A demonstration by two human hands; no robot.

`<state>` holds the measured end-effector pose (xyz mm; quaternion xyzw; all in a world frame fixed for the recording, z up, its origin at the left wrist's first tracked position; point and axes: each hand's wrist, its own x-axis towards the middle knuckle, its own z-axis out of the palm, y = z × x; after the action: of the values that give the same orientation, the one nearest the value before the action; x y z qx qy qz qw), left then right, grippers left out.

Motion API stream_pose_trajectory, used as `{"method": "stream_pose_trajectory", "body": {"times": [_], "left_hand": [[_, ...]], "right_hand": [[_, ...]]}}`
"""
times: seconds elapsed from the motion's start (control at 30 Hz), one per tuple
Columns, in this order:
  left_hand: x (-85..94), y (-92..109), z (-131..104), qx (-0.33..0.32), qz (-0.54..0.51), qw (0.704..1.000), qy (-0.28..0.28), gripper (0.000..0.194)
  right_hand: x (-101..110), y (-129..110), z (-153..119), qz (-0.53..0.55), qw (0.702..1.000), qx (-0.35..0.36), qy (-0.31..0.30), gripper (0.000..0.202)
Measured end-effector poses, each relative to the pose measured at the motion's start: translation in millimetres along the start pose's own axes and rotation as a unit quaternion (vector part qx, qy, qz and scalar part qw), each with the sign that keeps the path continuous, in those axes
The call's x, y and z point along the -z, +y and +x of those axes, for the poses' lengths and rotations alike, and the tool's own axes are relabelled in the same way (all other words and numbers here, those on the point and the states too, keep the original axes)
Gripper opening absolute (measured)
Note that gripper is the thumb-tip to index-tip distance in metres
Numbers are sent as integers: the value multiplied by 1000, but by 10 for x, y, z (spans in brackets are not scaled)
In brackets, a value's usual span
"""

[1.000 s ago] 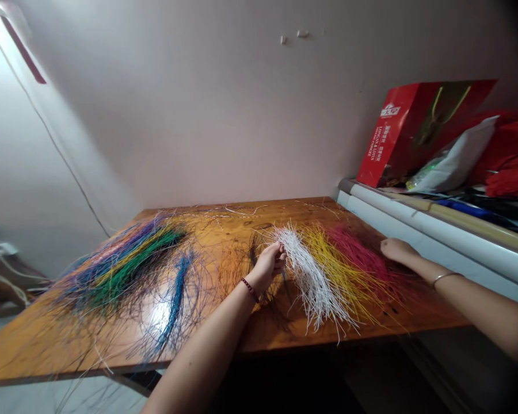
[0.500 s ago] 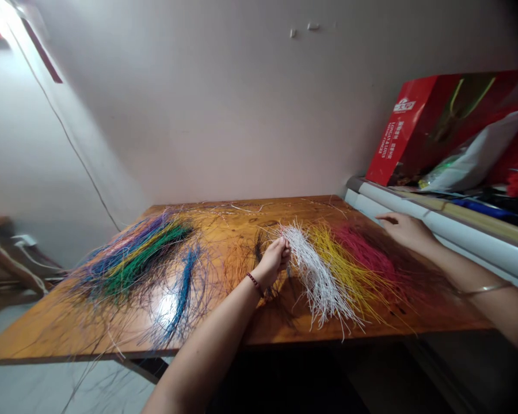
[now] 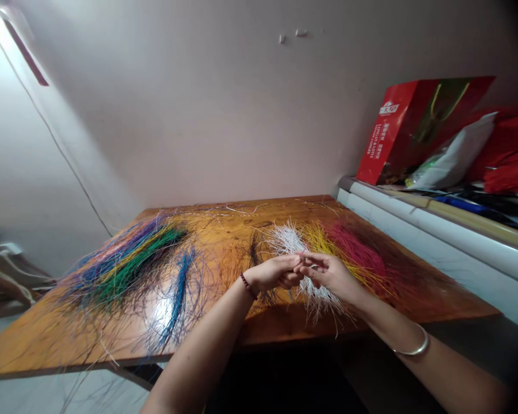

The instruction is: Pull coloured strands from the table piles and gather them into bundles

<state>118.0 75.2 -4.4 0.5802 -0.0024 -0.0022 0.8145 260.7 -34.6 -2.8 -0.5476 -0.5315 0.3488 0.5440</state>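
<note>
My left hand (image 3: 280, 272) is closed in a pinch above the white strands (image 3: 287, 237); what its fingertips hold is too small to make out. Fingertip to fingertip with it, my right hand (image 3: 330, 275) has its fingers bent together over the same bundle, and anything between them is hidden. Yellow strands (image 3: 320, 240) and dark pink strands (image 3: 357, 250) lie to the right of the white ones. Left of my hands are thin orange strands (image 3: 231, 265) and black strands (image 3: 254, 247).
On the wooden table (image 3: 216, 230), a blue bundle (image 3: 181, 287) and green strands (image 3: 133, 271) spread at the left, some overhanging the front edge. A red bag (image 3: 414, 126) and a white packet (image 3: 457, 152) stand beyond the right edge, above long rolls (image 3: 435, 230).
My right hand has come in from the right side of the table to meet my left hand. My left hand sits slightly lower, over the white strands. The view has shifted a little.
</note>
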Motion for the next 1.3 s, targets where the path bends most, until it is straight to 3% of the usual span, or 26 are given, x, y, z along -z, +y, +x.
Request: {"method": "stream_pose_trajectory", "body": {"times": [0.1,0.2,0.3,0.53,0.67,0.8,0.87,0.97,1.07,1.13,1.2,1.3], "left_hand": [[8,6,-16,21,-9,1000,-15,41],[0,-12,7,24,-11,1000,-11,40],[-20,-22,41,27,-8,1000,-9,36],[-29,-54,101,10,-3,999,35,27],[30,-105,127,-12,35,996,83,34],[87,-151,150,-22,74,992,105,40],[101,-165,162,-19,82,990,109,40],[107,-174,177,-12,78,988,132,39],[106,-172,185,-14,66,985,159,34],[103,-164,186,-14,58,984,168,31],[99,-151,184,-12,50,984,172,31],[89,-129,176,-5,38,984,172,33]], "right_hand": [[-1,24,-25,30,999,13,13,57],[-11,58,-62,1,998,68,16,47],[-14,85,-65,-58,988,128,70,30],[77,79,16,-86,980,95,152,39],[390,-71,47,-104,955,127,248,36],[874,-407,45,-122,910,150,366,31],[1145,-612,51,-136,902,123,392,26],[1594,-876,111,-180,918,-1,354,19],[2032,-991,250,-234,933,-139,235,23],[2230,-948,371,-298,920,-213,138,31],[2300,-804,491,-362,894,-260,51,39],[2199,-448,647,-395,871,-289,-46,39]]}}
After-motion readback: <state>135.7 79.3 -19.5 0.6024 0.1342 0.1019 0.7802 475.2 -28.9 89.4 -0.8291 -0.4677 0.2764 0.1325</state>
